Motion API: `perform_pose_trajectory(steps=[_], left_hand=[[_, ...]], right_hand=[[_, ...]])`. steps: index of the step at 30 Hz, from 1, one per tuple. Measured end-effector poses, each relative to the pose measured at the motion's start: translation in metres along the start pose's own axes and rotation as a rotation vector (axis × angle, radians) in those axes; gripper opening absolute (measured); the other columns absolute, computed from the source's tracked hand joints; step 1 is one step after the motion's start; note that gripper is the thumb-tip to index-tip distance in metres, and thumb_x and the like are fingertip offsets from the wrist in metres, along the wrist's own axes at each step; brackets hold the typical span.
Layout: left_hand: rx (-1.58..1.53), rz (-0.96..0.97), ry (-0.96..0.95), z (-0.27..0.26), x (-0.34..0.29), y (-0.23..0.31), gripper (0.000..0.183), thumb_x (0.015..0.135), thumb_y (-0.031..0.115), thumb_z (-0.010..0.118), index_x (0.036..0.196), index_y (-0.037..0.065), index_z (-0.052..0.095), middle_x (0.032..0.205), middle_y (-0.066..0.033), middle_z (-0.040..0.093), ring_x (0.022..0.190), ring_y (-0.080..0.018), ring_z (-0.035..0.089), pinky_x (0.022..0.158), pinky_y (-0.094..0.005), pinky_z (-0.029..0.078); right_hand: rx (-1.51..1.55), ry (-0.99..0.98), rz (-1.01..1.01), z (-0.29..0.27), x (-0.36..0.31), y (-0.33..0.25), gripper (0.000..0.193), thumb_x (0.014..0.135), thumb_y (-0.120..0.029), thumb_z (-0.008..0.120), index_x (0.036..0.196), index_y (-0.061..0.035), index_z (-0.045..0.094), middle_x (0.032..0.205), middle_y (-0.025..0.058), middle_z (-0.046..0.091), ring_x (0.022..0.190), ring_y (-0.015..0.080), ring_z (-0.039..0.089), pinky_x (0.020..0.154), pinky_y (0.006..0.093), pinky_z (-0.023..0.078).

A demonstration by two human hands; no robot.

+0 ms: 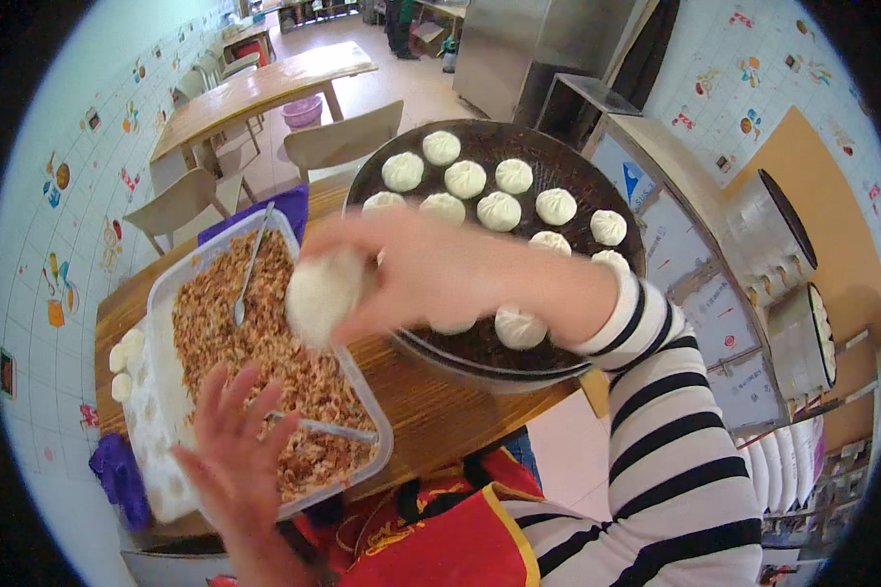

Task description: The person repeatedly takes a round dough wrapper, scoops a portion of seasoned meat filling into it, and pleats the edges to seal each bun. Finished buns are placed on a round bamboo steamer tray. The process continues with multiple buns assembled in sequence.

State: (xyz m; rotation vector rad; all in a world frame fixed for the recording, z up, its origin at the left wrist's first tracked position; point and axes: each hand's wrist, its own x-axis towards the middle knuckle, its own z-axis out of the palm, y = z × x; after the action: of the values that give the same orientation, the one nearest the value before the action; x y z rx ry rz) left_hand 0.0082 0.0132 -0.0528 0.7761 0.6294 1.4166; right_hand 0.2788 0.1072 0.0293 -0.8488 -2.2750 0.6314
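Note:
My right hand [426,269] is closed around a pale, plump bun [321,298], blurred by motion, between the tub and the pan. Over the near part of a clear plastic tub [386,435], my left hand [237,440] is empty with its fingers spread. Chopped brown filling [215,313] covers much of the tub's bottom. A metal spoon [253,264] lies on the filling, and a second pale utensil [328,429] rests at its near end. Beneath my right forearm, a wide dark round pan [573,166] holds several pleated white buns [499,210]; my arm hides some.
Small white dough pieces [122,357] sit on a white board [157,450] left of the tub. Purple cloths [119,479] lie by the wooden table [431,411]. Chairs [347,142] and another table [264,86] stand beyond. Metal steamers [759,230] are at the right.

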Motion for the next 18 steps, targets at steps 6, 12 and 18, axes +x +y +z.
perform_pose_trajectory(steps=[6, 12, 18], left_hand=[[0.623, 0.353, 0.654, -0.088, -0.02, 0.03, 0.044, 0.099, 0.039, 0.037, 0.113, 0.002, 0.056, 0.091, -0.0053, 0.059, 0.076, -0.0143, 0.054, 0.07, -0.0276, 0.043], [0.916, 0.412, 0.68, -0.116, -0.038, 0.018, 0.038, 0.099, 0.034, 0.038, 0.101, 0.002, 0.059, 0.079, -0.0045, 0.059, 0.064, -0.0113, 0.051, 0.056, -0.0241, 0.04], [0.895, 0.348, 0.75, -0.109, -0.034, 0.02, 0.037, 0.099, 0.034, 0.039, 0.088, 0.004, 0.058, 0.071, -0.0031, 0.054, 0.061, -0.011, 0.049, 0.053, -0.0245, 0.039]], right_hand=[[-0.167, 0.279, 0.526, -0.146, -0.004, 0.145, 0.057, 0.069, -0.024, 0.078, 0.115, 0.0026, 0.058, 0.099, 0.0141, 0.065, 0.074, 0.0181, 0.064, 0.061, 0.0271, 0.055], [-0.356, 0.106, 0.723, -0.178, -0.019, 0.279, 0.057, 0.063, -0.019, 0.08, 0.111, 0.0025, 0.061, 0.099, 0.0141, 0.065, 0.08, 0.0217, 0.064, 0.067, 0.0325, 0.054], [-0.712, -0.054, 0.81, -0.148, -0.01, 0.332, 0.061, 0.059, -0.019, 0.079, 0.114, -0.0029, 0.061, 0.1, 0.0168, 0.065, 0.089, 0.0266, 0.064, 0.077, 0.0348, 0.051]])
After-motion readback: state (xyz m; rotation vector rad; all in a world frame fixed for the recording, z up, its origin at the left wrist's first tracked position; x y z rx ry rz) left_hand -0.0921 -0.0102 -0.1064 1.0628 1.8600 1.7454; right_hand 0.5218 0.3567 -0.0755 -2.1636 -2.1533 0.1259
